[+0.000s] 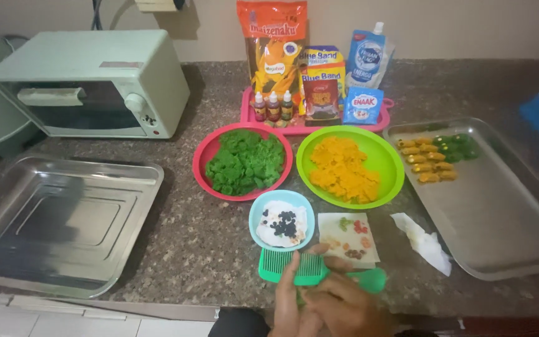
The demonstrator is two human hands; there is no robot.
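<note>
Green comb point(294, 267) pinched between both hands point(332, 302), fingers overlapping, frame cutting off wrists.

Both hands are down at the bottom edge, pressed close together. Left hand point(289, 298) has fingers pointing up and slightly curled; right hand point(344, 306) overlaps it, fingers angled left.

A green plastic comb point(294, 265) lies flat at the near counter edge, teeth pointing far, its handle running right, partly covered by both hands.
</note>
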